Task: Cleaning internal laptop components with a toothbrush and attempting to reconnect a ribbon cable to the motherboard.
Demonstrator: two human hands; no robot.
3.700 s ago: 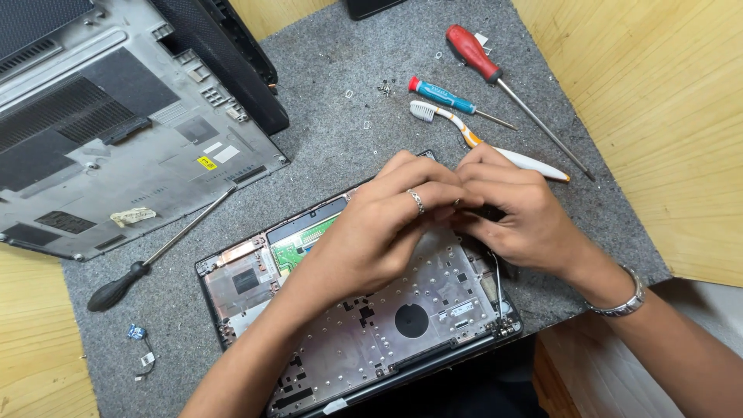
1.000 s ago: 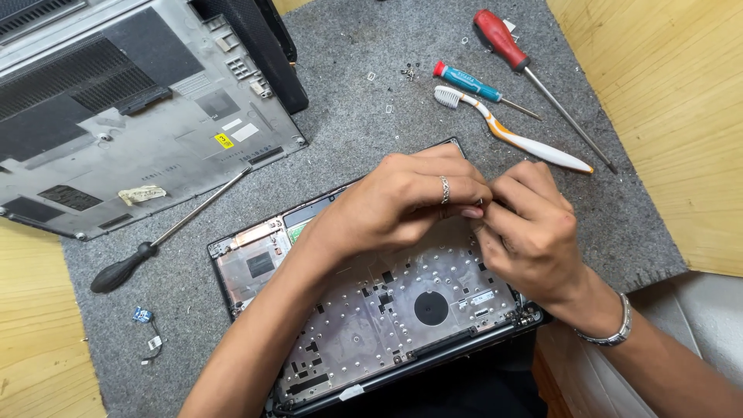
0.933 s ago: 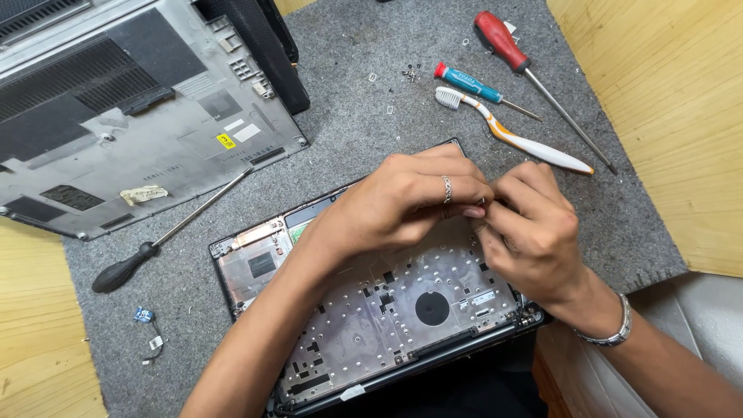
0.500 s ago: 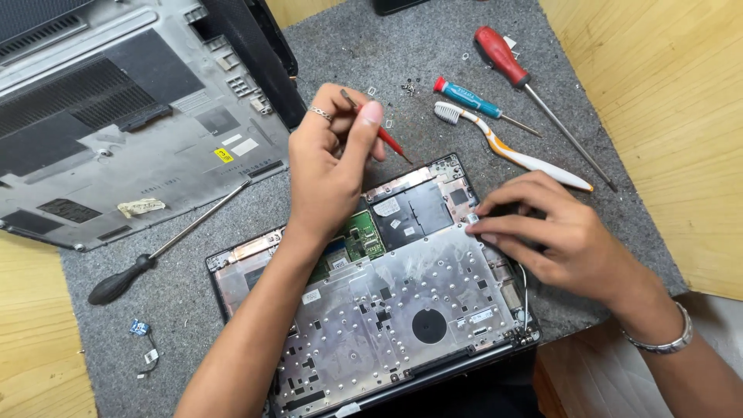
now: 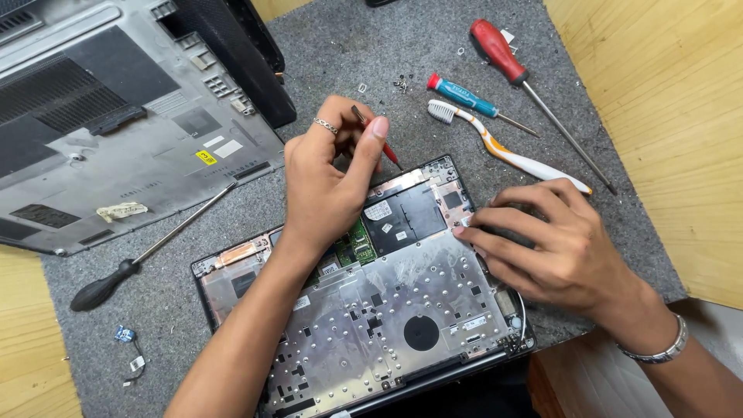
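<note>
The left hand (image 5: 329, 182) pinches a small red screwdriver (image 5: 377, 139) above the open laptop (image 5: 371, 310). The right hand (image 5: 553, 248) presses flat on the laptop's right edge, fingers loose. A toothbrush (image 5: 503, 147), two screwdrivers and a grey cover (image 5: 116, 131) lie nearby on the tabletop (image 5: 348, 46).

Bright, even overhead light, soft shadows, sharp focus throughout.

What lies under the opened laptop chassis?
A grey felt mat lies under the chassis, showing all round it. The left hand, holding a small red tool, and the right hand cover parts of its top edge.
</note>
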